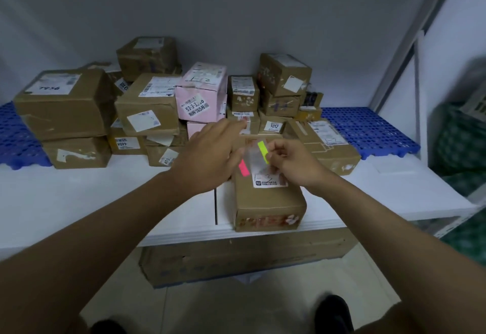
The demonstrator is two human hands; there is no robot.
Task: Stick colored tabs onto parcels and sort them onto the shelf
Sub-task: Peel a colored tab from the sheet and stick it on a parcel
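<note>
- Head view, centre of the frame: your right hand (pixel 294 164) pinches a clear backing sheet (pixel 256 158) that carries a yellow-green tab (pixel 263 151) along its right edge. A pink tab (pixel 244 168) shows at the sheet's lower left; whether it is on the sheet or already on the box cannot be told.
- Your left hand (pixel 210 152) reaches in from the left, fingers fairly straight toward the sheet. Whether the fingertips already pinch a tab is hidden, so its grip cannot be told.
- Directly under both hands, a brown cardboard parcel (pixel 268 202) sits at the front edge of the white shelf board (pixel 79 202), its white label (pixel 269 180) facing up. It looks like the one being tagged, and judging by this, the tab is not yet firmly stuck down.
- Behind it, across the middle of the frame, a pile of parcels waits: brown boxes and a pink box (pixel 201 91) with handwritten marks. No coloured tabs are visible on any of them, so most of the tagging and sorting seems left to do.
- Blue perforated pallets (pixel 368 128) lie at the far left and right under the pile.
- A large flat carton (pixel 236 260) lies below the shelf board, lower centre.
</note>
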